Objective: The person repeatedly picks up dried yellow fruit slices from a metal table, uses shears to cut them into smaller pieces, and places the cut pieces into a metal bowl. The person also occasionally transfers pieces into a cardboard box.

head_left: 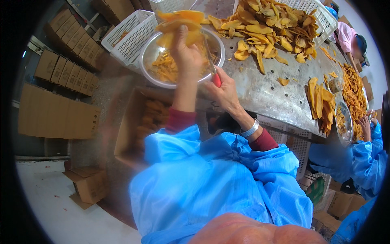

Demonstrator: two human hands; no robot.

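Several flat orange-yellow slices (180, 26), probably dried mango, are gripped in my left hand (186, 50), thumb on top. They are raised over a round metal bowl (221, 52) partly filled with thin orange strips (164, 65). My right hand (224, 90) is closed around the red handle (217, 80) of a knife. Its narrow blade (208, 50) points up and away from me, close to the right edge of the slices. The slices look blurred, and whether the blade touches them I cannot tell.
A heap of slices (259, 29) covers the far metal table (256, 88), before a white crate (327, 21). More white crates (131, 33) stand left of the bowl. An open carton (126, 131) is below. At right, a co-worker's hand (364, 125) is by piled strips (352, 88).
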